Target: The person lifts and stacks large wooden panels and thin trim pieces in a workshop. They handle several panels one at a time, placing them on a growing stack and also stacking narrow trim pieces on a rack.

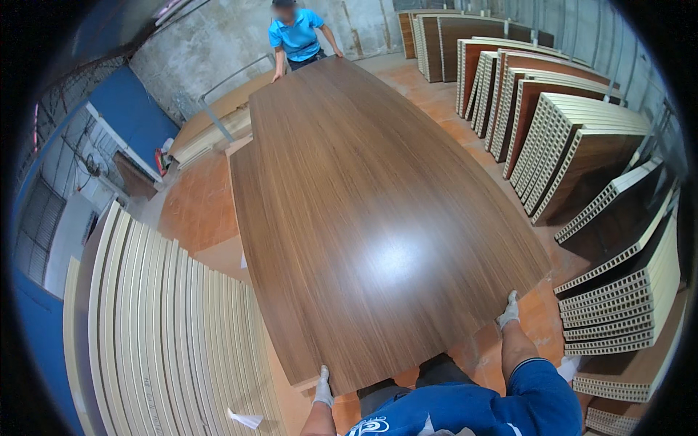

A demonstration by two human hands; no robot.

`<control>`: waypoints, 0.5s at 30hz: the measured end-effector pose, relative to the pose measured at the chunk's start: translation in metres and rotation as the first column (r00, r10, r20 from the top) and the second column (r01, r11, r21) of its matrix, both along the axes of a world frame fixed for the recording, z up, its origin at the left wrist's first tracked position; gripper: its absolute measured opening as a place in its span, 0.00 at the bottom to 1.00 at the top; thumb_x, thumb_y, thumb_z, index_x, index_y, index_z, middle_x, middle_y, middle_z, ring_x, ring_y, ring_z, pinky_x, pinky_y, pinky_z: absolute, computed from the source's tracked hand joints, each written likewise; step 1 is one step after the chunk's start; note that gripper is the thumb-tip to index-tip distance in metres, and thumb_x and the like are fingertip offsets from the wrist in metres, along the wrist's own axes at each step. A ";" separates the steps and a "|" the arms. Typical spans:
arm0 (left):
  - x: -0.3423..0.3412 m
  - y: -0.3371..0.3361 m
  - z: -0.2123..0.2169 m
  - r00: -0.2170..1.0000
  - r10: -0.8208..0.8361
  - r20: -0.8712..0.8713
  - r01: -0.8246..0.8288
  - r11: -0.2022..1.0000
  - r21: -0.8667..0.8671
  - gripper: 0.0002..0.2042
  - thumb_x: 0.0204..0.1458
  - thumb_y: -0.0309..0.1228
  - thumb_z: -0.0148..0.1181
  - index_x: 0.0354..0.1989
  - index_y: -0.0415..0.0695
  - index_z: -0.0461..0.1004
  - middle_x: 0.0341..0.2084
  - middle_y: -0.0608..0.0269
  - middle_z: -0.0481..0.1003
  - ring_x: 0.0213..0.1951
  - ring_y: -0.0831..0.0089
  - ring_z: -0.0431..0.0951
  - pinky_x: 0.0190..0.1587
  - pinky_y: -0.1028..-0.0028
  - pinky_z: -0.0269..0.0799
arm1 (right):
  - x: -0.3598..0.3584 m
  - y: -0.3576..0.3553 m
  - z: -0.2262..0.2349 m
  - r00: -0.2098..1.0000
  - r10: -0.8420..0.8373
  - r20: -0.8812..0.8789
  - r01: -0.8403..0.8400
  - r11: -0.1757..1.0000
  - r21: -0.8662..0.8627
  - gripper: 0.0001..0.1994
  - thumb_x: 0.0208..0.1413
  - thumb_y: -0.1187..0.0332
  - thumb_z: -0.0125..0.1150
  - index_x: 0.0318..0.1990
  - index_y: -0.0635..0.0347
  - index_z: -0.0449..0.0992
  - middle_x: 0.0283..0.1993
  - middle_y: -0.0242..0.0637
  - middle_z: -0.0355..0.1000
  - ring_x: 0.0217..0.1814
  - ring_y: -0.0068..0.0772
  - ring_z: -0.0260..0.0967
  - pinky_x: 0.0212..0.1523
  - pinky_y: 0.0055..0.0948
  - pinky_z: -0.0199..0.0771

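Note:
A large brown wood-grain panel (349, 182) stretches away from me, lying flat with light glaring off its face. It seems to rest partly on another brown panel, whose edge sticks out along the left. My left hand (323, 386), in a pale glove, grips the near edge by the left corner, thumb on top. My right hand (510, 311), gloved too, holds the near edge toward the right corner. Their fingers under the panel are hidden. At the far end a person in a blue shirt (297, 38) has a hand at each far corner.
Cream-edged panels (174, 327) stand in a long row at my left, a white scrap (246, 419) near them. Brown boards with hollow-celled edges (542, 145) lean in racks along the right. Orange floor tiles (196, 207) show between. A metal rail (217, 120) stands far left.

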State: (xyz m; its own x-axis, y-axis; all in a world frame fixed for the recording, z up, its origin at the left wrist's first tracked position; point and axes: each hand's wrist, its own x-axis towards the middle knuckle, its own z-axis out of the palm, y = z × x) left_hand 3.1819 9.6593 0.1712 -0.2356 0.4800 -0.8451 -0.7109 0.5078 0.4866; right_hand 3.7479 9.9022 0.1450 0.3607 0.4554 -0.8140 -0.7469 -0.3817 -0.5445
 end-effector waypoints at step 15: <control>-0.007 0.094 0.023 0.930 -0.173 -0.325 0.201 0.978 0.052 0.40 0.51 0.55 0.57 0.63 0.34 0.57 0.61 0.51 0.61 0.62 0.60 0.61 0.64 0.65 0.53 | 0.017 0.055 0.000 0.987 0.038 -0.155 -0.018 0.992 0.129 0.42 0.51 0.37 0.54 0.66 0.57 0.54 0.70 0.44 0.51 0.68 0.52 0.51 0.65 0.56 0.51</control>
State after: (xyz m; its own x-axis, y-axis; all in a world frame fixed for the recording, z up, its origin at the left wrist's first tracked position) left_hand 3.1749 9.7529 0.1946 -0.3838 0.6063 -0.6965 -0.4088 0.5648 0.7168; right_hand 3.7648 9.9570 0.1451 0.2187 0.5662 -0.7947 -0.8171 -0.3389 -0.4664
